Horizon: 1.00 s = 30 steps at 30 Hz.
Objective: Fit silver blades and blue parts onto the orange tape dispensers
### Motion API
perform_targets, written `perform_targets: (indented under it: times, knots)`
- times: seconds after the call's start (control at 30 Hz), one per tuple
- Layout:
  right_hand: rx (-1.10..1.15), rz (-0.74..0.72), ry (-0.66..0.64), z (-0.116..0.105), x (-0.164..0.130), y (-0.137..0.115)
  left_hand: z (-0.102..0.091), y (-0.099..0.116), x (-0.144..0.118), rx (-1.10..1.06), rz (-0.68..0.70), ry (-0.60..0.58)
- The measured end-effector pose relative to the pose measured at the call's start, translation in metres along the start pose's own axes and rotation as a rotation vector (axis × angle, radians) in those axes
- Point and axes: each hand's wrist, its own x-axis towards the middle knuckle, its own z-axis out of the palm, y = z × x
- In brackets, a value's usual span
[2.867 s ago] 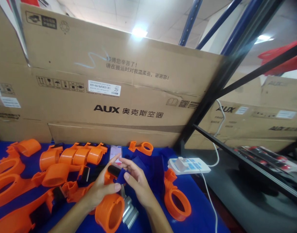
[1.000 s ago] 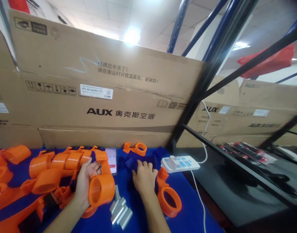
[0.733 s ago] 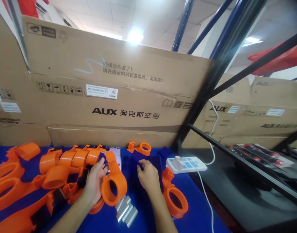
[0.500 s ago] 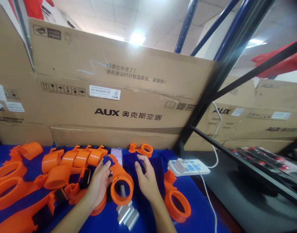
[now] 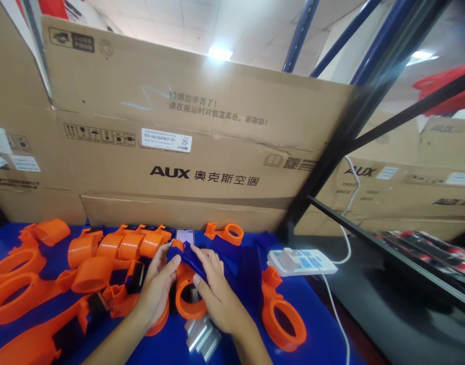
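Observation:
My left hand is closed around the upper end of an orange plastic holder with a ring, its ring hanging downward. A dark blue strap lies across that end, and the fingers of my right hand pinch it just beside the left fingertips. More blue strap trails behind the right hand over the table. Below the held ring lie several silver metal pieces, partly covered by the right hand. A phone lies just beyond both hands.
Several orange ring parts, some with dark straps, crowd the left of the blue table. One orange holder lies at the right, another at the back. A white power strip, a black rack post and a large cardboard box border the area.
My right hand has moved left to meet the left hand, bringing the blue strap across the top of the orange holder. The view has shifted slightly.

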Motion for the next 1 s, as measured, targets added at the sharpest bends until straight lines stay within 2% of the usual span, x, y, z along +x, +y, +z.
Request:
perform_targets:
  times: [0.07, 0.47, 0.77, 1.0]
  knots:
    - [-0.037, 0.003, -0.012, 0.001, -0.001, -0.001, -0.001, 0.000, 0.000, 0.015, 0.010, 0.010]
    - [-0.155, -0.046, 0.100, 0.002, 0.001, 0.008, 0.002, 0.002, 0.000, 0.064, 0.056, -0.014]
    - [0.002, -0.106, 0.126, 0.002, 0.004, 0.006, 0.003, 0.004, -0.002, 0.046, 0.108, -0.023]
    - [-0.025, -0.199, 0.268, 0.006, 0.003, 0.017, -0.008, -0.004, -0.001, -0.012, 0.078, 0.008]
